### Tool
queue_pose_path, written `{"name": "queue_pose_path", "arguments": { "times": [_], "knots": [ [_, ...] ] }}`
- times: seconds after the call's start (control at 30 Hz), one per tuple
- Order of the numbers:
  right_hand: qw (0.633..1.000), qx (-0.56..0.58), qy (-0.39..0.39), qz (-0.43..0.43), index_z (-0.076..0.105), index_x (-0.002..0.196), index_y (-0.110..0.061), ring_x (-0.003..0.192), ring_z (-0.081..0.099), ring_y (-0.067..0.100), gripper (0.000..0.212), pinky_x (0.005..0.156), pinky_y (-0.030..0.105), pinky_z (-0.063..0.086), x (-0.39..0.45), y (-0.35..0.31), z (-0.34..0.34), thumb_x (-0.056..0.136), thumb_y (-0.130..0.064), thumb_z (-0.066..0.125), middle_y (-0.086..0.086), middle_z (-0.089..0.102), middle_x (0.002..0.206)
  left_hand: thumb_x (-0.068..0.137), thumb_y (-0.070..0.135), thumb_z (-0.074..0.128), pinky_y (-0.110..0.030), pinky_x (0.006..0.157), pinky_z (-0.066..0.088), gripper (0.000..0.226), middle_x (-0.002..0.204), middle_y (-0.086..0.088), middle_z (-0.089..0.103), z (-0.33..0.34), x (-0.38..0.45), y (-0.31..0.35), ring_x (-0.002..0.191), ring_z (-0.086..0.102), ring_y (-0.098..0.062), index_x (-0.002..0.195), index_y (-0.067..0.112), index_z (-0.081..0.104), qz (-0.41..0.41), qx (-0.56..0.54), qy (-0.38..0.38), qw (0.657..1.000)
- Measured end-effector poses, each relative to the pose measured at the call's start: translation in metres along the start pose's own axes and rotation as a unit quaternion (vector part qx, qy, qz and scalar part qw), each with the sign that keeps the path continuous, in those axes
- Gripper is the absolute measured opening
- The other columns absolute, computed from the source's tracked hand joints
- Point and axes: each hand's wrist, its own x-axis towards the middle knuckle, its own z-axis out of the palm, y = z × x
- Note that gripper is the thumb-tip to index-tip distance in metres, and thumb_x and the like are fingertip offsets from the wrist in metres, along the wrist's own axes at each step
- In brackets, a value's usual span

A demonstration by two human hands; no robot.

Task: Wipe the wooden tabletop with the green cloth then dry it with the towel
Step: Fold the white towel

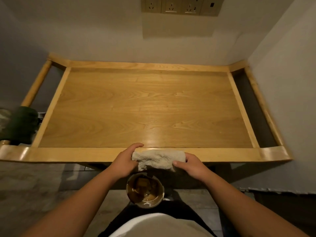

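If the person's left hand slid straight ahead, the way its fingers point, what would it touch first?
The left hand, gripping the pale folded terry towel on the near wooden rim, points forward-right. It would probably drop onto the bare wooden tabletop; nothing else shows ahead.

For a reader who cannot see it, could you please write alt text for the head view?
Both hands, left hand and right hand, hold a folded pale towel on the near rim of a wooden tabletop. A dark green cloth sits off the left end; a metal bowl lies below.
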Motion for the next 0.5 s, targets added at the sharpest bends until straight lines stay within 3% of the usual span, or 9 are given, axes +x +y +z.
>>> {"name": "queue_pose_path", "arguments": {
  "times": [0.1,0.17,0.23,0.33,0.4,0.5],
  "knots": [
    [0.999,-0.028,0.0,-0.036,0.064,0.115,-0.023,0.095,0.067,0.003,0.029,0.078,0.016,0.053,-0.014,-0.002,0.009,0.088,-0.014,0.07,-0.005,0.071,0.108,0.085,-0.003,0.064,-0.031,0.074,0.053,0.062,0.116,0.0,0.066,-0.008,-0.018,0.0,0.09,0.067,-0.021,0.13,0.038,0.054,-0.007,0.043,-0.036,0.998],
    [0.997,-0.057,0.008,-0.057,0.063,0.11,-0.027,0.096,0.065,0.002,0.028,0.083,0.019,0.053,-0.02,-0.002,0.015,0.088,-0.011,0.07,-0.005,0.07,0.105,0.081,0.01,0.07,-0.026,0.084,0.051,0.043,0.117,0.01,0.065,-0.01,-0.03,0.001,0.103,0.064,-0.012,0.115,0.034,0.064,-0.01,0.056,-0.079,0.995],
    [0.994,-0.076,0.012,-0.072,0.066,0.103,-0.031,0.095,0.064,0.002,0.028,0.084,0.021,0.051,-0.026,-0.001,0.02,0.088,-0.008,0.067,-0.007,0.07,0.099,0.081,0.023,0.075,-0.02,0.076,0.052,0.026,0.104,0.009,0.071,-0.004,-0.042,0.003,0.094,0.067,-0.005,0.103,0.035,0.068,-0.023,0.032,-0.097,0.995],
    [0.994,-0.076,0.027,-0.075,0.07,0.096,-0.029,0.091,0.065,0.001,0.025,0.079,0.019,0.05,-0.03,-0.003,0.022,0.089,-0.006,0.064,-0.008,0.072,0.095,0.081,0.032,0.08,-0.022,0.064,0.055,0.02,0.094,0.003,0.075,0.008,-0.056,0.006,0.083,0.072,-0.009,0.099,0.033,0.071,-0.039,0.014,-0.093,0.995],
    [0.994,-0.072,0.04,-0.075,0.069,0.109,-0.022,0.1,0.064,0.009,0.025,0.088,0.023,0.05,-0.033,-0.007,0.018,0.089,-0.008,0.065,-0.004,0.07,0.106,0.082,0.028,0.079,-0.02,0.059,0.053,0.014,0.088,0.003,0.072,0.016,-0.059,0.009,0.077,0.07,-0.01,0.089,0.037,0.07,-0.045,0.073,-0.093,0.992],
    [0.993,-0.079,0.045,-0.079,0.063,0.125,-0.019,0.11,0.06,0.011,0.039,0.1,0.029,0.047,-0.039,-0.019,0.011,0.088,-0.007,0.067,-0.002,0.065,0.119,0.08,0.02,0.074,-0.013,0.06,0.04,0.027,0.085,0.013,0.064,0.016,-0.059,0.016,0.076,0.061,-0.001,0.074,0.042,0.06,-0.007,0.191,-0.055,0.98]
  ]
}}
